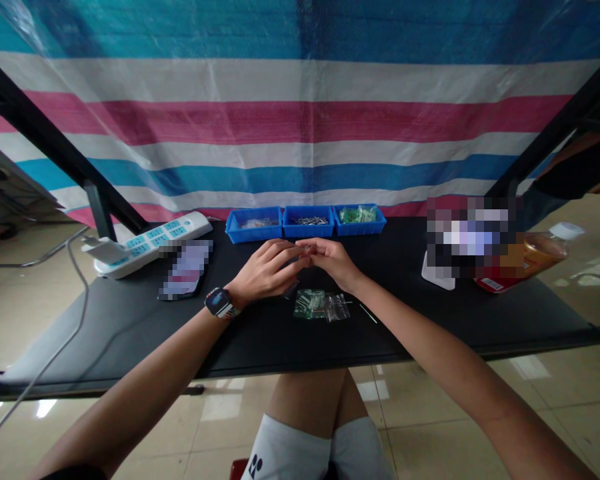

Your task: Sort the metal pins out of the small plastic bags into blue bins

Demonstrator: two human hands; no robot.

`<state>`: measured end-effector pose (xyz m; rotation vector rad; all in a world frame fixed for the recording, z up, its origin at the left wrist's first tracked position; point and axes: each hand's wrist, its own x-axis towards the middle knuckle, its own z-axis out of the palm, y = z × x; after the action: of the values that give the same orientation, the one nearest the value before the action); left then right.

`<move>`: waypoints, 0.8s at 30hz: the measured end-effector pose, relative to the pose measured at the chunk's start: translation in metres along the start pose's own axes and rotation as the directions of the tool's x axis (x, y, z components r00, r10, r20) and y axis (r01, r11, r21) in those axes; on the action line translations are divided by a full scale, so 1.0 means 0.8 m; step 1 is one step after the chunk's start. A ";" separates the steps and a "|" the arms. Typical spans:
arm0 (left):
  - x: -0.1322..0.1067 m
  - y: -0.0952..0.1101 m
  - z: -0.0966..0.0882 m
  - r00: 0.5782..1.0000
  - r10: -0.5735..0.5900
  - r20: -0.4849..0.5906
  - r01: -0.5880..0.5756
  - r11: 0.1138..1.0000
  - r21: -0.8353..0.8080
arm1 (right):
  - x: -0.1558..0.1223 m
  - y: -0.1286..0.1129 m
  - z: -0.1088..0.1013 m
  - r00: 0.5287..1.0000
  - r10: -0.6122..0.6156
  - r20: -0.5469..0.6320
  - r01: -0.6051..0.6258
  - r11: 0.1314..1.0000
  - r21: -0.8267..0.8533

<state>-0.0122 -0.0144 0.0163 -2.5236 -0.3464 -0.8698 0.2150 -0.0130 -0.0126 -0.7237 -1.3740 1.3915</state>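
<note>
Left hand (270, 270): fingers bent, tips meeting those of the right; cannot tell whether they grip anything.
Right hand (334, 261): fingers drawn together at the tips; any held piece too small to tell.
Green packet (309, 304): flat on black table (260, 340), on the wearer's side of the fingertips.
Clear packet (338, 309): against the green packet's right edge, nearer the wearer than the right fingers.
Blue bins (255, 235): row of three, just beyond the fingers.
</note>
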 end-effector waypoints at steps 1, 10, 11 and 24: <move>0.000 0.000 0.000 1.000 -0.002 0.000 0.002 1.000 -0.002 | -0.001 -0.001 0.000 1.000 0.020 -0.008 -0.019 0.999 0.028; -0.002 0.003 0.004 1.000 0.023 0.017 -0.023 0.999 0.046 | -0.005 -0.011 0.003 0.991 0.128 -0.040 -0.122 0.986 0.118; -0.002 0.003 0.005 1.000 0.021 0.014 -0.022 0.999 0.037 | -0.005 -0.012 0.003 0.990 0.134 -0.045 -0.127 0.984 0.124; -0.006 0.001 0.002 0.995 -0.085 0.043 0.089 0.992 -0.095 | -0.005 -0.013 0.003 0.986 0.158 -0.046 -0.156 0.987 0.044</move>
<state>-0.0149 -0.0149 0.0121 -2.6349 -0.4398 -0.8907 0.2169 -0.0195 -0.0030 -0.8489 -1.2690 1.5105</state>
